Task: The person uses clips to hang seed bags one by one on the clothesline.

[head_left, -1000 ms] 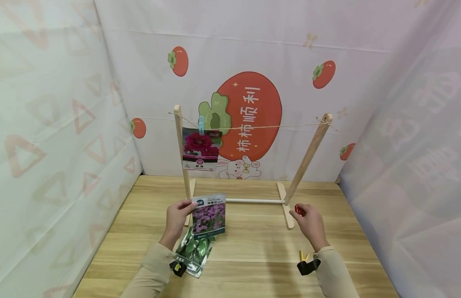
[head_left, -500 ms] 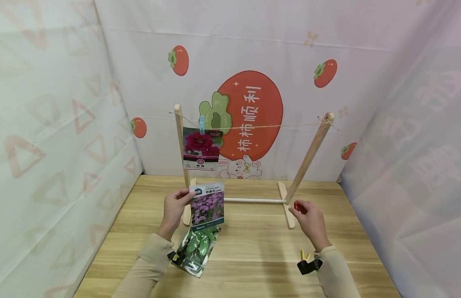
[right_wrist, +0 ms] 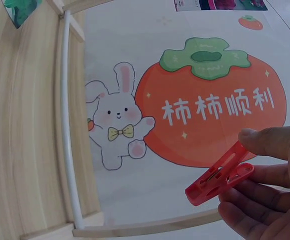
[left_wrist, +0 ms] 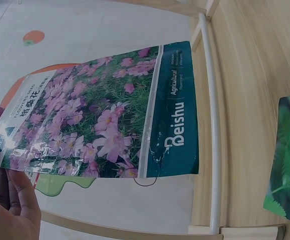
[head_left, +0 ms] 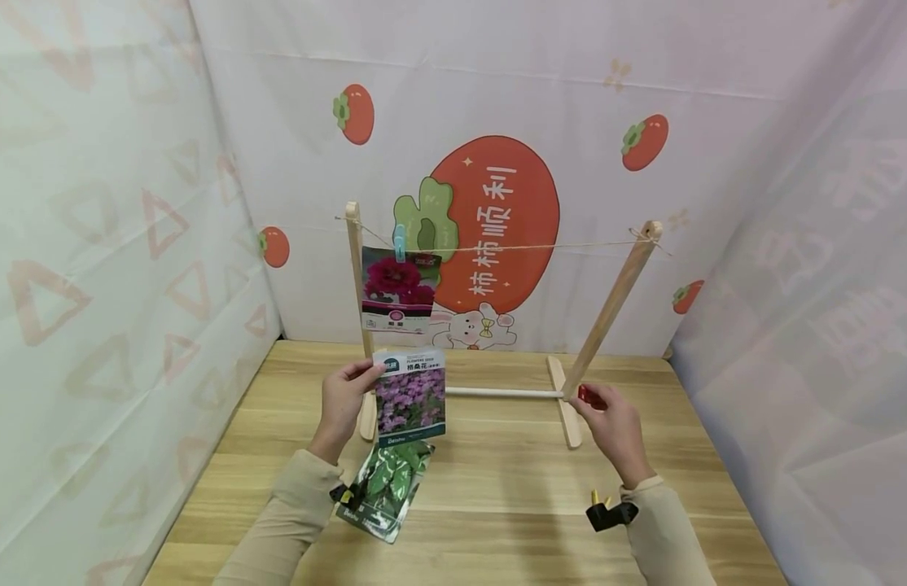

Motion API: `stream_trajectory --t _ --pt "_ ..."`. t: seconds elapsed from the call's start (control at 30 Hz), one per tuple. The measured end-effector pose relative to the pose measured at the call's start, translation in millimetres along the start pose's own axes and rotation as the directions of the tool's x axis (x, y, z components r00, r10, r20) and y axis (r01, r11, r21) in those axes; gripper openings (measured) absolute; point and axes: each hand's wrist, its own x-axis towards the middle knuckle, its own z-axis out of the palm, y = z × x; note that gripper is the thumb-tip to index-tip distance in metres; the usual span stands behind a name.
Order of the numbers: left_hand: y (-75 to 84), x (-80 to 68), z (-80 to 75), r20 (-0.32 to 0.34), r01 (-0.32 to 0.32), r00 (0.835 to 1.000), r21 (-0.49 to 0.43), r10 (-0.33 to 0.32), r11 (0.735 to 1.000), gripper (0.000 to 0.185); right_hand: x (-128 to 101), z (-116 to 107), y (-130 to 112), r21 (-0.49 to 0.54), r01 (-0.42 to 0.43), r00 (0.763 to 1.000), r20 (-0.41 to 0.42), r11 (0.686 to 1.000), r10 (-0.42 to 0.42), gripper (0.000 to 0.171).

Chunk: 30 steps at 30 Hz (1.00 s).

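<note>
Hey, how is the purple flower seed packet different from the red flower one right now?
The purple flower packet is pinched at its upper left corner by the left hand, above the table; the red flower packet hangs from the string by a blue clip. The purple one sits lower and nearer the person. Both are upright, printed seed packets facing the camera.

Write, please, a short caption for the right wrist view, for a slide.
Right hand pinches a red clothespin in front of a backdrop printed with a rabbit and a persimmon.
</note>
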Motion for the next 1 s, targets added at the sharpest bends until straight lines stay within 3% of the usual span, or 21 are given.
stream_trajectory --t 0.27,0.5,0.77,1.0 --pt "5.5 1.1 2.1 0.002 -0.025 1.0 -0.015 0.025 1.0 0.029 1.2 -4.1 -4.8 0.013 0.07 0.997 -0.038 0.997 -0.069 0.028" --pt "11.9 4.6 5.8 0.005 -0.052 0.999 -0.025 0.052 0.998 0.027 5.5 -9.0 -9.6 0.014 0.142 0.983 -0.122 0.99 -0.139 0.026" --pt "23.9 8.0 12.1 -0.009 -0.091 0.996 -0.102 0.091 0.991 0.006 7.6 -10.7 -14.1 0.03 0.17 0.976 -0.144 0.985 -0.164 0.027" --pt "33.9 9.5 17.7 0.01 -0.11 0.994 -0.083 0.111 0.99 0.009 14.6 -14.9 -18.9 0.053 0.206 0.962 -0.195 0.977 -0.192 0.027"
